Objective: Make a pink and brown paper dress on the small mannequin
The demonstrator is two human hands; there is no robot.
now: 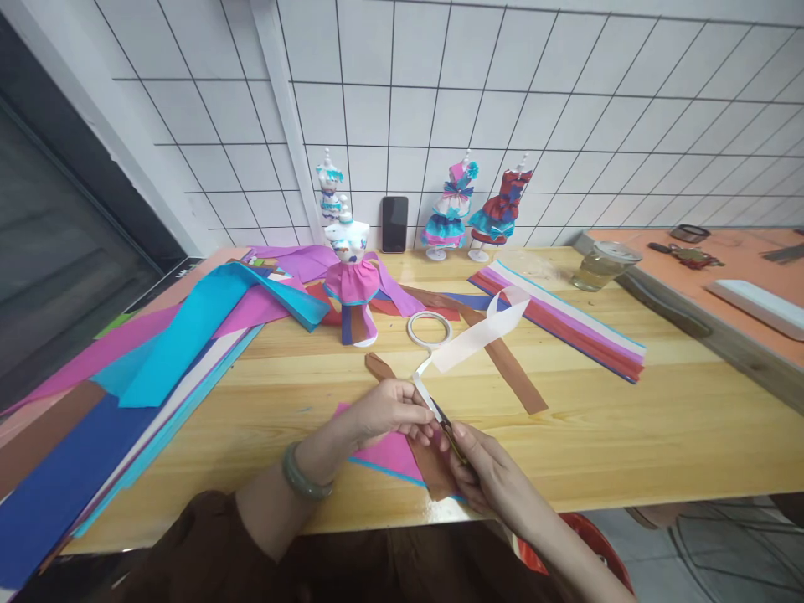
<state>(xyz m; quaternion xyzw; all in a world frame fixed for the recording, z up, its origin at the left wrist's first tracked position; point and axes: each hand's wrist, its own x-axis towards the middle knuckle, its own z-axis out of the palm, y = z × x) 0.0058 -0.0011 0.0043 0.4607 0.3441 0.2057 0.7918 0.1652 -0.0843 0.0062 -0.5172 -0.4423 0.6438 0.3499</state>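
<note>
My left hand (399, 410) pinches the end of a narrow white tape strip (425, 392). That strip runs back to a tape roll (409, 328) lying flat on the table. In my right hand (487, 465) is a pair of scissors (461, 448), its fingers wrapped round the handles and the blades against the tape by my left fingertips. Below both hands lie a brown strip (435, 475) of crepe-like paper and a pink piece (389, 456) with a blue edge. Behind the roll stands a small dress form (348, 239) in a pink skirt.
Colourful paper strips (188, 335) spread over the wooden table's left side. More layered strips (565, 322) lie at the right, near a pale pink strip (481, 335). Dressed mini forms (447, 209), a phone (395, 224) and a glass cup (603, 266) stand along the back.
</note>
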